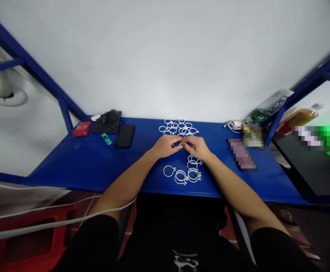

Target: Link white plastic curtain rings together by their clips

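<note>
Fingertips nearly meeting, my left hand (165,146) and my right hand (197,147) are over the middle of the blue table. Both are closed in a pinch on one white plastic ring (177,146), whose loop shows just below the fingertips. The fingers partly cover it, so its small tab is hard to make out. Just beyond my hands lies a flat group of several white rings (181,126). On the near side, several more rings with small tabs (193,175) overlap in clusters, and a single ring (164,171) lies left of them.
On the blue table (97,166), a black phone (124,136), teal lighter (106,139), red box (82,129) and black plastic bag (108,121) lie left. A white charger cable (233,125) and plastic bottle (269,107) are right. White cords (54,223) cross near my left arm.
</note>
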`<state>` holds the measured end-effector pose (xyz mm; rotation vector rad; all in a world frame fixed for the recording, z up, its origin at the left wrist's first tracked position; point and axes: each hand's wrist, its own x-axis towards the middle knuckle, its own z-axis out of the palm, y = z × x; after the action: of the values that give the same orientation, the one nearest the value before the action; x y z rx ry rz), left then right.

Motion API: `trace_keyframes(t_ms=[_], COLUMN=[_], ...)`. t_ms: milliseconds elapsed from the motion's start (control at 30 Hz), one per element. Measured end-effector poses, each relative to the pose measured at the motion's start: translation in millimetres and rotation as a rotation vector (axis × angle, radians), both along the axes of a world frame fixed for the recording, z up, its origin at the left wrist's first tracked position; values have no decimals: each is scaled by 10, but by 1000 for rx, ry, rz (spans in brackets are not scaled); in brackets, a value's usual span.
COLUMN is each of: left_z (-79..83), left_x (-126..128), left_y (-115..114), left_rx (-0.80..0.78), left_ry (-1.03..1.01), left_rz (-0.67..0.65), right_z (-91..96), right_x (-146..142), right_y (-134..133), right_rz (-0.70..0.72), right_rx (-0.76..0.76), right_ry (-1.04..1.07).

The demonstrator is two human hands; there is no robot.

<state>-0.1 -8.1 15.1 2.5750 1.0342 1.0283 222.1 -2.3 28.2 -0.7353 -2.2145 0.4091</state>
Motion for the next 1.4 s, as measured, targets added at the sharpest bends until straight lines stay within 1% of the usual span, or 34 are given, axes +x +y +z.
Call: trace_keyframes(t_ms=[67,167,267,367,467,533,600,700,767,833,933,1000,1133,1233,1333,1400], left_z=[6,13,31,61,72,56,29,-2,-3,8,21,13,-39,-54,-21,13], left_x=[6,-12,-101,-239,-344,-370,-367,-339,-326,-321,-313,-303,-297,-291,-232,-163], left_y=[2,21,55,84,108,123,136,150,154,155,149,146,153,148,105,59], left_rx=[-12,-25,-86,-222,-283,-308,-329,-319,-311,-308,-293,-295,-275,-218,-160,-148], left_ry=[13,50,101,229,338,344,317,254,211,174,144,164,225,180,82,19], left_rz=[-16,14,88,164,287,376,431,497,531,514,415,359,348,342,291,247], right_z=[2,9,42,121,213,253,266,245,213,174,120,101,108,124,122,110], right_x=[7,40,94,159,256,353,467,603,623,580,453,382,335,325,273,215], right_y=[9,36,67,92,123,157,199,258,280,282,261,245,223,205,168,136], right_rz=[12,10,-49,-113,-127,-128,-132,-110,-109,-117,-96,-88,-145,-213,-266,-285], right_rx=[-2,-36,-80,-141,-237,-331,-410,-487,-522,-531,-491,-442,-349,-302,-257,-234], right_ry=[-9,-61,-114,-168,-319,-416,-443,-439,-488,-543,-552,-543,-552,-443,-246,-158])
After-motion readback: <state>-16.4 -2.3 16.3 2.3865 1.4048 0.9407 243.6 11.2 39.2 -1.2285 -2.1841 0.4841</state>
